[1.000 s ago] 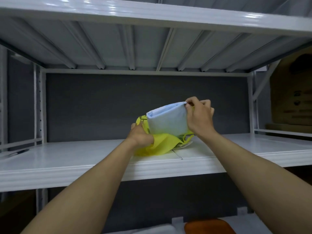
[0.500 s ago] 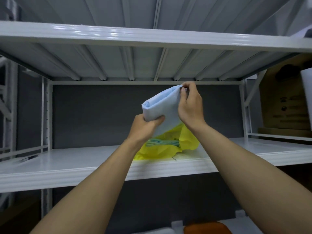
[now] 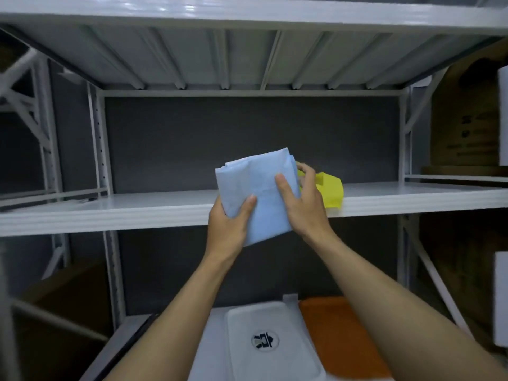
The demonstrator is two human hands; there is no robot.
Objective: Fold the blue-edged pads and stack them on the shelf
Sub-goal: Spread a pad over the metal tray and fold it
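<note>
Before the white shelf (image 3: 137, 207), I am gripping one folded blue pad (image 3: 255, 193): left hand (image 3: 228, 229) clasping its lower corner, right hand (image 3: 305, 204) pinching its right edge; yellow bag (image 3: 331, 192) behind.

Storeroom, grey metal racking (image 3: 165, 207), cardboard boxes (image 3: 464, 119) on neighbouring shelves, dark back wall (image 3: 192, 144)

Dim even light, glare on the top shelf (image 3: 165, 8) edge, motion blur, wide-angle bending at edges
</note>
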